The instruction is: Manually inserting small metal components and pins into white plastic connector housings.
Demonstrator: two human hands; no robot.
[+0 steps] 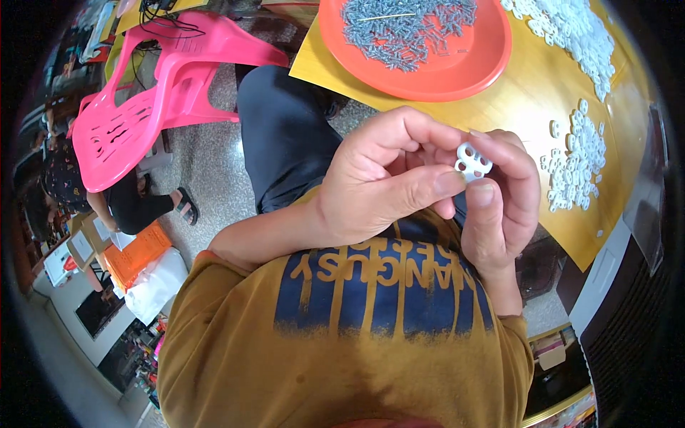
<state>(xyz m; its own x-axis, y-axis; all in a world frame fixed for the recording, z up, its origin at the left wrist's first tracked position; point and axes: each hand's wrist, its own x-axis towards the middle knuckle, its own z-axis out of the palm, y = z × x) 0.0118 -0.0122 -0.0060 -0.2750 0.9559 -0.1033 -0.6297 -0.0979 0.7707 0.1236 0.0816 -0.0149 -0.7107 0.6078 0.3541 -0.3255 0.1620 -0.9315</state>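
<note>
Between my two hands, in front of my chest, is a small white plastic piece with several round holes point(472, 162). My left hand point(389, 175) pinches its left side, with the thumb tip in front and the other fingers curled behind. From the right, my right hand point(505, 192) closes on the same piece with its thumb and index finger. The fingertips behind the piece are partly hidden, so I cannot tell if a smaller part is held there too.
Beyond my hands, a yellow table point(549, 85) bears a red basin point(457, 78) of small grey metal pins point(399, 36). White plastic pieces lie in a far pile point(571, 39) and a nearer pile point(576, 160). A pink plastic chair point(125, 128) and a seated person point(132, 207) are at the left.
</note>
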